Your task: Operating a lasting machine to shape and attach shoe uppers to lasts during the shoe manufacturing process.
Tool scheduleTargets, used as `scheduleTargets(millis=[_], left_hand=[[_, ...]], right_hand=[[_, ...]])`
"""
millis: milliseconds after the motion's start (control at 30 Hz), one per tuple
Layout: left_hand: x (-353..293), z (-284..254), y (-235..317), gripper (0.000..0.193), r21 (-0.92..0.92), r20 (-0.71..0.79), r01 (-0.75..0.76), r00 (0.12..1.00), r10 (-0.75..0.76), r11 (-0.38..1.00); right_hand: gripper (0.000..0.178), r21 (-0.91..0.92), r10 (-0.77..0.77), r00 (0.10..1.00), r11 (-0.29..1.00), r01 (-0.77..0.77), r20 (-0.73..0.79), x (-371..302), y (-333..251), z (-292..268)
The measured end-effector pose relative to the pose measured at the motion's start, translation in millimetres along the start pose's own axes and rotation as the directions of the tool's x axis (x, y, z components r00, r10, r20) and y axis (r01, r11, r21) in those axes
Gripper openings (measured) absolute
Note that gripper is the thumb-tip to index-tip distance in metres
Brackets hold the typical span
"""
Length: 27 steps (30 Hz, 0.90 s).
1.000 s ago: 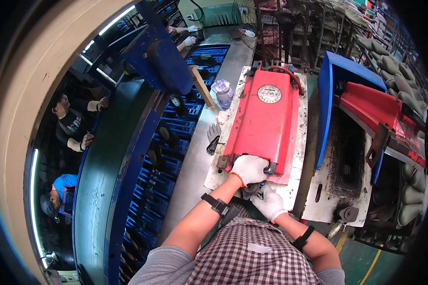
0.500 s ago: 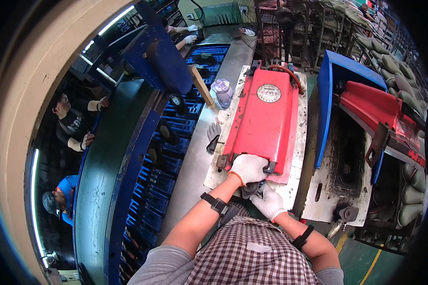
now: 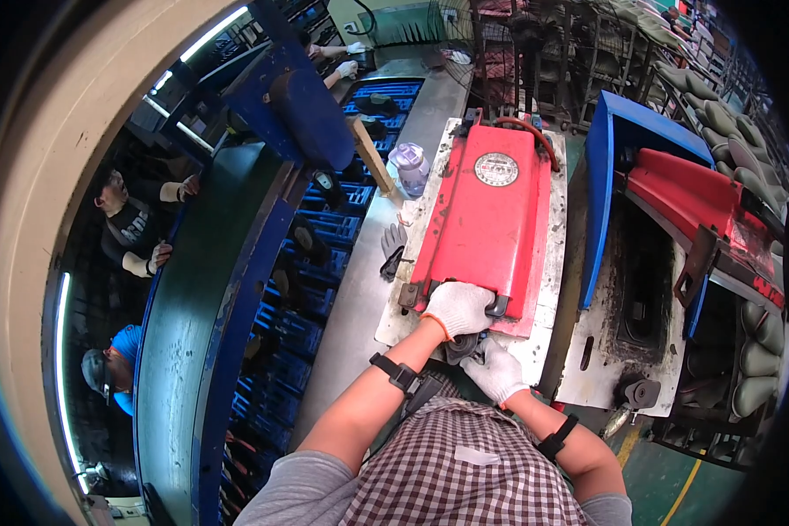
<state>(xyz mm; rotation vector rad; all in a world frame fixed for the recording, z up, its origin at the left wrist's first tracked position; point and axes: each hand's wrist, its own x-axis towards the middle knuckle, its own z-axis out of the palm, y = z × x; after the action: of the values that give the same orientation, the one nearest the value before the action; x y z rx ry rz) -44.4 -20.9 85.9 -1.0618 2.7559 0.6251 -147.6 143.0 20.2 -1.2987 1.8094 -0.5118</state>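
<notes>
A red machine cover (image 3: 491, 219) with a round pale emblem lies closed over a worn white plate (image 3: 535, 346) in front of me. My left hand (image 3: 458, 309), in a white knit glove, is wrapped over the black handle (image 3: 499, 306) at the cover's near end; only the handle's right end shows. Below it, my right hand (image 3: 497, 372), gloved too, has its fingers bent against a dark round knob (image 3: 461, 350) at the front edge. The left hand and wrist partly hide that knob.
Left of the plate lie a grey glove (image 3: 394, 250) and a clear bottle (image 3: 409, 170). Beyond is a blue-slatted conveyor (image 3: 276, 351) carrying dark pieces. To the right, a second machine's red cover (image 3: 684, 193) is raised. Other people stand at far left, and someone's gloved hands show at the top.
Both my hands stay at the handle and the knob with hardly any movement. At the far left, the person in blue has shifted a little and leans with the head lower.
</notes>
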Motion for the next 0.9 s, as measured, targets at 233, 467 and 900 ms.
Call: scheduleTargets(millis=[233,467,900], left_hand=[[0,0,1,0.032,0.005,0.001,0.000,1.000,0.000,1.000],[1,-2,1,0.032,0.003,0.023,0.014,1.000,-0.014,1.000],[0,3,0,0.030,-0.002,-0.012,-0.013,1.000,0.013,1.000]], right_hand=[[0.050,-0.035,-0.007,1.000,0.999,0.007,-0.004,-1,0,0],[0.050,-0.042,0.033,0.999,0.999,-0.033,0.022,-3,-10,-8],[0.048,0.011,0.042,0.999,0.999,-0.042,0.004,-3,-4,-2]])
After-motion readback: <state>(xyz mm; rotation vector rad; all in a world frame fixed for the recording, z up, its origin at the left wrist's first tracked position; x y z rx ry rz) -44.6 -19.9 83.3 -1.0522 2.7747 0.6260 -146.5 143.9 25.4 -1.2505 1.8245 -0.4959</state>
